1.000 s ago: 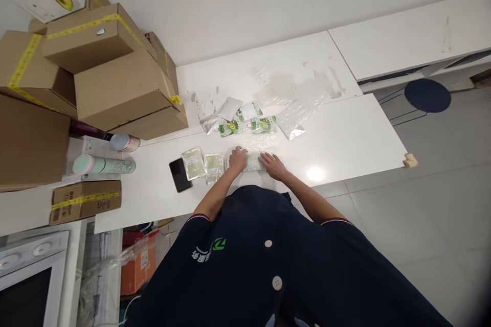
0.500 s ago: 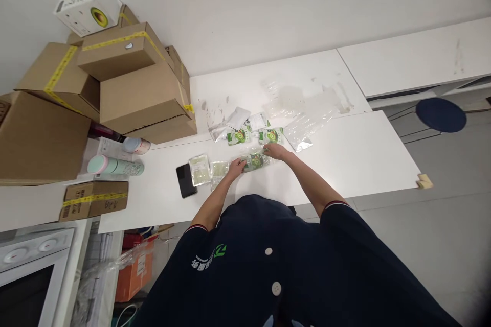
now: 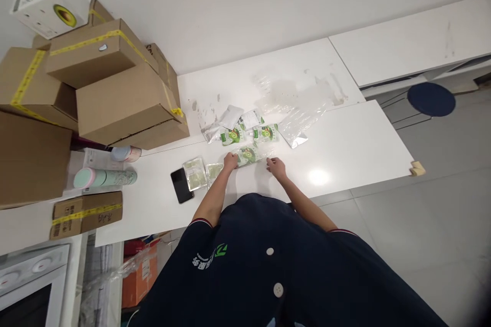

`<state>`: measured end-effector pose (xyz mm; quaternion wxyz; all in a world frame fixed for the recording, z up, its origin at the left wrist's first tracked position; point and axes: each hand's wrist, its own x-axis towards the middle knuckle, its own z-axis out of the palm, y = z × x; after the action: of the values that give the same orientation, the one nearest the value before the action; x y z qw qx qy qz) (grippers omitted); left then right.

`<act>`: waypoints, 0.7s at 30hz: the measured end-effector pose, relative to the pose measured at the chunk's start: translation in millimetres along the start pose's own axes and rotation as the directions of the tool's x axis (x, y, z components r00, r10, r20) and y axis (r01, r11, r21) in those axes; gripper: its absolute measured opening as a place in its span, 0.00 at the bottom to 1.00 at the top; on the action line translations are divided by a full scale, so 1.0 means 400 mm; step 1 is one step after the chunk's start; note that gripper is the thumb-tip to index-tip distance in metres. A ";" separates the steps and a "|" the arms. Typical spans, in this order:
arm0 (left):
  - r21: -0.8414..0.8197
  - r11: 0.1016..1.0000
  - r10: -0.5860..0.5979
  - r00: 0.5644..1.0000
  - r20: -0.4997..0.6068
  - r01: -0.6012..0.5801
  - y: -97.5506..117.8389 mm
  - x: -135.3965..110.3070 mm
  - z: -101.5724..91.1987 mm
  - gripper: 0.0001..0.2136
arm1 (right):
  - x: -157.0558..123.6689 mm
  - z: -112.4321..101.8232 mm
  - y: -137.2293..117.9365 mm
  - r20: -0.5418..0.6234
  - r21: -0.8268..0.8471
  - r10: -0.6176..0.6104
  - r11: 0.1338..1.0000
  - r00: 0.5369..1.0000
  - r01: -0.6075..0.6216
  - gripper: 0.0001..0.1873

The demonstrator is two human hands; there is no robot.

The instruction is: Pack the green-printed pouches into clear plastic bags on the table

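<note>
A green-and-white pouch with a kiwi picture (image 3: 247, 154) lies inside a clear plastic wrapper on the white table. My left hand (image 3: 230, 161) is closed on its left end. At the lower right edge of the wrapper is my right hand (image 3: 276, 167), fingers curled together; whether they pinch the film is too small to tell. Just beyond lie two similar pouches, a left one (image 3: 231, 136) and a right one (image 3: 265, 133). White and silver packets (image 3: 231, 116) overlap behind them. Two flat clear-and-green sachets, one of them (image 3: 195, 173) next to a black phone (image 3: 181, 185), lie left of my left hand.
Crumpled clear plastic (image 3: 303, 122) lies at the table's right rear. Cardboard boxes (image 3: 118, 102) are stacked at the left, with a mint bottle (image 3: 105, 177) and a small taped carton (image 3: 86, 213) nearby. A blue round stool (image 3: 431, 99) stands beyond the right edge.
My right hand has moved down from the wrapped pouch's right end toward my body. My left hand stays at the left end. The camera view has shifted slightly.
</note>
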<state>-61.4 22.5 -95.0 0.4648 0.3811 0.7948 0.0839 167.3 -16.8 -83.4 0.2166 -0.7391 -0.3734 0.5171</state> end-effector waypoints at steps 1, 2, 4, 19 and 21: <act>0.040 0.999 -0.012 1.000 0.005 0.012 0.005 0.000 0.001 0.15 | -0.002 0.015 0.004 0.035 0.154 0.092 0.983 0.995 -0.097 0.17; 0.077 0.997 -0.025 1.000 0.017 0.023 0.008 -0.003 0.005 0.16 | 0.000 0.032 0.001 0.061 0.296 0.157 0.940 0.986 -0.168 0.17; 0.143 0.989 -0.048 0.997 0.063 0.039 0.008 -0.024 0.018 0.19 | 0.013 0.066 -0.018 0.085 0.484 0.228 0.841 0.970 -0.240 0.14; -0.356 0.853 0.425 0.904 0.048 -0.382 -0.047 -0.111 0.043 0.39 | -0.020 0.063 0.031 0.414 0.470 0.044 0.845 0.909 -0.255 0.17; -0.456 0.816 0.413 0.910 0.034 -0.354 -0.056 -0.123 0.064 0.39 | -0.026 0.064 0.047 0.355 0.482 -0.031 0.863 0.934 -0.154 0.19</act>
<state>-38.9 -32.2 -87.0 0.5634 0.4231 0.6292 0.3282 147.6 -38.2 -99.9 0.3143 -0.5646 -0.2343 0.7263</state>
